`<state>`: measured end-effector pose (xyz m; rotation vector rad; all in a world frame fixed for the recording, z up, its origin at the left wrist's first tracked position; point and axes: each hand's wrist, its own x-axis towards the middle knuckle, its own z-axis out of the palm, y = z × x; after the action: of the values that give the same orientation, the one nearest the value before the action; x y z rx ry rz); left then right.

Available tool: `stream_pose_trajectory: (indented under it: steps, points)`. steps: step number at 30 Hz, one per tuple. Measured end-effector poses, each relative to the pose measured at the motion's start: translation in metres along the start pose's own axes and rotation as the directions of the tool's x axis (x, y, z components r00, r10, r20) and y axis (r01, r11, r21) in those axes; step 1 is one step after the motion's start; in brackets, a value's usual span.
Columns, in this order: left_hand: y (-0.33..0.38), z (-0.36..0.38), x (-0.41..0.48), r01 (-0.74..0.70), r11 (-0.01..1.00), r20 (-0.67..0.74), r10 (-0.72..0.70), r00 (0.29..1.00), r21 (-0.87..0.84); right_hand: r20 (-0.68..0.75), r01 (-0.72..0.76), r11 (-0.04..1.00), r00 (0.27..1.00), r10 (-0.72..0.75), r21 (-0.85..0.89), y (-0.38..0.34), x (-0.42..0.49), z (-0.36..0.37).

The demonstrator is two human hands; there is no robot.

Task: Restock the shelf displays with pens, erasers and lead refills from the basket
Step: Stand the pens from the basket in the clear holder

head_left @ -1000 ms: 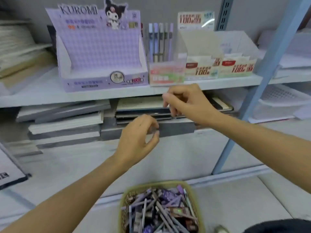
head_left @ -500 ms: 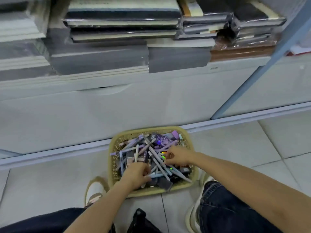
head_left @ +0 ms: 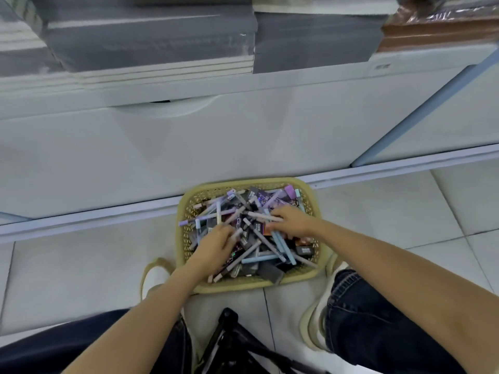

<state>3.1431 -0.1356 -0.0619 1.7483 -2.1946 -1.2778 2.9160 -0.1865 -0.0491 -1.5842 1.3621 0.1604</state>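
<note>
Nearest of all, at six o'clock, a black tripod (head_left: pixel 229 338) stands on the floor between the person's knees, both in dark jeans (head_left: pixel 378 319). A pale shoe (head_left: pixel 155 279) is planted at seven o'clock of the basket and another pale shoe (head_left: pixel 316 317) at five o'clock.

Both bare forearms reach forward and meet over the yellow basket (head_left: pixel 251 286), which sits on the pale floor tiles (head_left: pixel 81 265) straight ahead at twelve o'clock, its far edge close to the foot of the shelf unit. It is heaped with crossed pens (head_left: pixel 282 247) in lilac, grey and blue, mixed with small dark packets (head_left: pixel 305 250) and purple packets (head_left: pixel 270 202).

The left hand (head_left: pixel 216 244) lies on the heap at about eight o'clock of the basket, fingers bent down among the pens; I cannot tell whether it has hold of any. The right hand (head_left: pixel 290 221) is at about two o'clock, fingers blurred and pointing toward the middle, with a pale pen (head_left: pixel 263 217) just at the fingertips; whether it grips that pen I cannot tell.

Beyond the basket rises the white front panel (head_left: pixel 243 136) of the unit, with a blue upright (head_left: pixel 432 103) slanting at two o'clock. On the ledge above lie grey stacks (head_left: pixel 151 36) of flat goods, and a brown stack (head_left: pixel 437 36) at one o'clock.
</note>
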Motion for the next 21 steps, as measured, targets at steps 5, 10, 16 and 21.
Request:
stream_pose_trajectory:
  steps: [5, 10, 16, 21]
  points:
    - [0.027, -0.006, 0.012, 0.265, 0.686, 0.025, -0.338, 0.941, -0.677, 0.102, 0.026, 0.976, 0.994, -0.049, 0.217, 0.002, -0.017, -0.023]
    - [0.059, 0.001, 0.019, 0.29, 0.492, 0.214, -0.205, 0.955, -0.821, 0.059, 0.066, 0.89, 0.993, -0.104, 0.451, -0.009, -0.022, -0.013]
    - [0.066, 0.0, 0.018, 0.315, 0.441, 0.236, -0.225, 0.945, -0.84, -0.035, 0.09, 0.815, 0.996, -0.086, 0.573, -0.026, -0.016, -0.005]
    - [0.046, -0.01, 0.012, 0.257, 0.503, 0.148, -0.247, 0.958, -0.825, -0.121, 0.1, 0.84, 0.992, -0.042, 0.533, -0.012, -0.015, -0.006]
